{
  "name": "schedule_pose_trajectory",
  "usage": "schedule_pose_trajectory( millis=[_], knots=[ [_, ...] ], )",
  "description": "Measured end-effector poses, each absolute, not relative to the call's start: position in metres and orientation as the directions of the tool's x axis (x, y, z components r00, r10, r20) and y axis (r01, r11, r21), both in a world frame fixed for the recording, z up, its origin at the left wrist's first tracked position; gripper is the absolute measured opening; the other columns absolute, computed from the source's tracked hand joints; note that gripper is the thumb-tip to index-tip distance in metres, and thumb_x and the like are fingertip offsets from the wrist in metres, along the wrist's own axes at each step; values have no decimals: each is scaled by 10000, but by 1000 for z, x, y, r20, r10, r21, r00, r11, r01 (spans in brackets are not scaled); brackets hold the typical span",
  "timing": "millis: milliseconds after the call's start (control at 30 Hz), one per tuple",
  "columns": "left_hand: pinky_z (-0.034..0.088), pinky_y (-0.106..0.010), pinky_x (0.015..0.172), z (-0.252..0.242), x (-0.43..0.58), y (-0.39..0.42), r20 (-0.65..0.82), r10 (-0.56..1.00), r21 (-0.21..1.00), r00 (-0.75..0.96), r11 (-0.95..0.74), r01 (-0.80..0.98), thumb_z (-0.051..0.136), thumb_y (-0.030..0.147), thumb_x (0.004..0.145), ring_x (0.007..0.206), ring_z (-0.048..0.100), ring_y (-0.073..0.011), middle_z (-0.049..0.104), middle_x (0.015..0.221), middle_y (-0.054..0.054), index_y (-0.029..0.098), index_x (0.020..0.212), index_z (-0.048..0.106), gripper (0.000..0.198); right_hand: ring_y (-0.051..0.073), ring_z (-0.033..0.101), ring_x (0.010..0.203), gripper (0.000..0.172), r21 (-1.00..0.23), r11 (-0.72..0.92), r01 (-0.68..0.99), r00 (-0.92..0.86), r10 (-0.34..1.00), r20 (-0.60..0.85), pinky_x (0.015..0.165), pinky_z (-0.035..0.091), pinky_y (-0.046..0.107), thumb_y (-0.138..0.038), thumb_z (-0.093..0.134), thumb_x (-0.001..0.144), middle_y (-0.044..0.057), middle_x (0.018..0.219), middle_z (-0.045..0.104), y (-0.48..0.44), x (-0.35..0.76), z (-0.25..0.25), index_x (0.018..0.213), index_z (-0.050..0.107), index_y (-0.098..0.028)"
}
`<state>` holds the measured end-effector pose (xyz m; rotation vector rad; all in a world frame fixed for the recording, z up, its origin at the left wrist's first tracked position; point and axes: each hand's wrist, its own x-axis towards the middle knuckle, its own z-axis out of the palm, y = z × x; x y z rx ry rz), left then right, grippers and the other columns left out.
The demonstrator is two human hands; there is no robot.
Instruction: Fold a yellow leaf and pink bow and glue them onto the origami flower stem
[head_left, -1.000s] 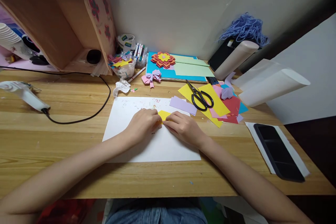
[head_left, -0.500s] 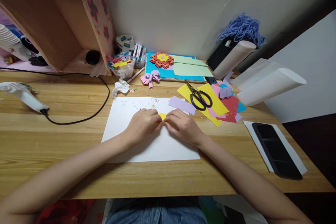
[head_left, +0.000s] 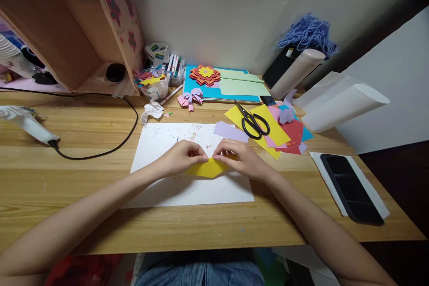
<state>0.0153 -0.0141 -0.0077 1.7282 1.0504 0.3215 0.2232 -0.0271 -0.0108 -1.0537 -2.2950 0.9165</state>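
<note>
A folded piece of yellow paper (head_left: pixel 208 169) is held between both hands just above a white sheet (head_left: pixel 187 187) on the wooden desk. My left hand (head_left: pixel 182 157) pinches its left upper edge with closed fingers. My right hand (head_left: pixel 239 158) pinches the right upper edge, fingers curled over it. The fingertips of both hands almost meet at the top middle of the yellow paper. The paper's lower pointed part hangs toward me below the hands.
Black scissors (head_left: pixel 253 121) lie on coloured paper sheets (head_left: pixel 284 132) at the right. A lilac strip (head_left: pixel 230 131), a glue gun (head_left: pixel 23 120) with its black cord (head_left: pixel 110 145), a phone (head_left: pixel 350 187), a paper flower (head_left: pixel 205 74), markers and a scrap cup (head_left: pixel 154 86) stand around.
The hands have lifted slightly and drawn toward me. The yellow paper, before mostly hidden under the fingers, now shows as a wider folded shape below them.
</note>
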Motion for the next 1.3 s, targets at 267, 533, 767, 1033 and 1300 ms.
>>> schedule_pose_trajectory(
  millis=[267, 533, 767, 1033, 1300],
  knots=[
    [381, -239, 620, -21, 15, -18, 68, 750, 516, 657, -591, 621, 497, 222, 815, 690, 536, -134, 623, 739, -35, 159, 780, 658, 176, 133, 507, 743, 77, -577, 603, 551, -635, 752, 178, 662, 390, 251, -164, 485, 835, 26, 802, 575, -24, 218, -32, 821, 560, -171],
    [363, -278, 590, -31, 17, -23, 192, 580, -10, 792, -805, 593, 467, 108, 822, 658, 496, -161, 581, 714, -46, 133, 753, 605, 156, 157, 484, 740, 180, -248, 806, 537, -743, 592, 312, 637, 356, 267, -171, 425, 867, 54, 772, 595, -19, 218, -40, 790, 589, -161],
    [339, -291, 535, -29, 27, -41, 277, 467, -283, 840, -795, 536, 401, 16, 785, 602, 479, -176, 521, 646, -46, 131, 660, 517, 206, 150, 464, 694, 258, 54, 863, 502, -836, 468, 286, 587, 310, 264, -102, 387, 876, 42, 721, 578, -22, 217, -36, 693, 563, -149],
    [298, -295, 514, -32, 30, -53, 216, 458, -363, 862, -782, 507, 370, 14, 791, 591, 455, -170, 497, 655, -43, 130, 692, 498, 200, 137, 440, 624, 246, 174, 870, 462, -872, 409, 269, 541, 276, 269, -79, 410, 867, 15, 676, 549, -25, 216, -30, 678, 549, -152],
    [349, -293, 576, -33, 18, -20, 265, 394, -320, 880, -825, 466, 384, 22, 805, 647, 471, -171, 527, 687, -55, 117, 745, 522, 177, 144, 456, 646, 246, 202, 810, 550, -821, 481, 308, 557, 276, 276, -72, 399, 866, 32, 693, 568, -17, 215, -37, 692, 558, -144]
  ],
)
